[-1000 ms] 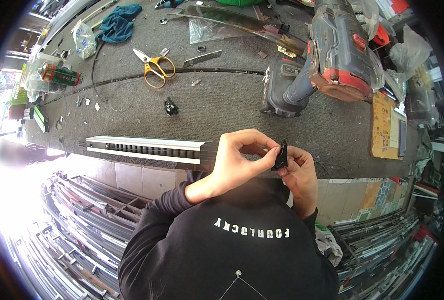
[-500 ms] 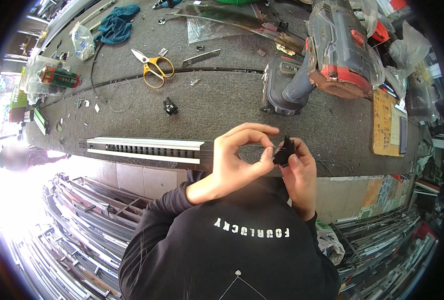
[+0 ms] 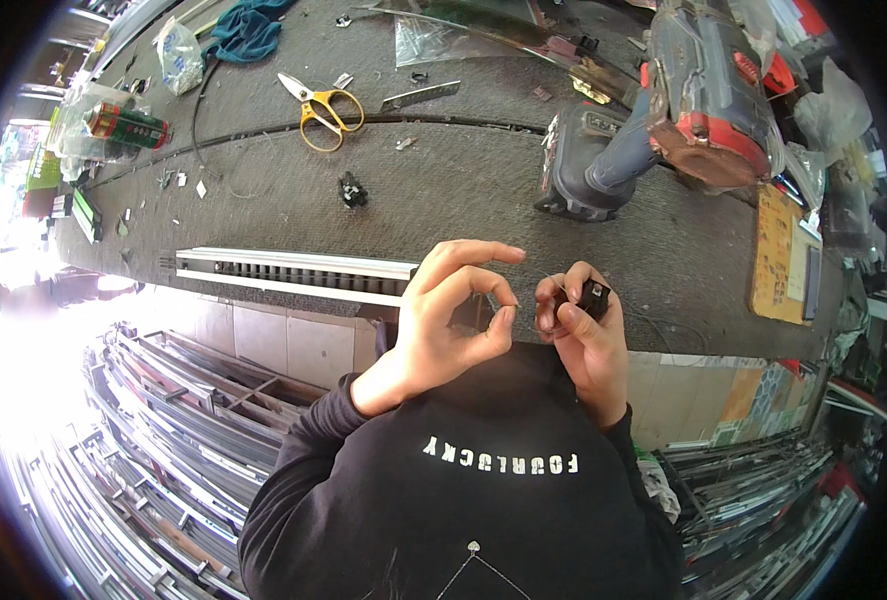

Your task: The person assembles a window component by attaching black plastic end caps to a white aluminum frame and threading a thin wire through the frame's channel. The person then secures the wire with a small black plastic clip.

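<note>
My right hand (image 3: 589,335) is closed round a small black plastic fitting (image 3: 595,298), a light spot showing on its upper face. To its left, my left hand (image 3: 454,315) has thumb and index fingertip almost together in a pinch, the other fingers raised. Whatever lies in that pinch is too small to make out. A gap separates the two hands. Left of my left hand, a white-edged metal profile (image 3: 299,257) with a dark ribbed channel lies along the table's near edge. Beyond it sits another small black part (image 3: 352,190).
On the grey table (image 3: 444,190) lie yellow-handled scissors (image 3: 321,115), a blade strip (image 3: 421,96) and a teal cloth (image 3: 247,30). A cordless power tool (image 3: 709,110) stands at right, near a yellow board (image 3: 779,250). At left lies a green-red can (image 3: 129,126). Metal profiles (image 3: 184,440) are stacked below.
My left hand has drawn away leftward from the black fitting. My right hand has turned the fitting and curled its fingers round it. The whole view has shifted slightly.
</note>
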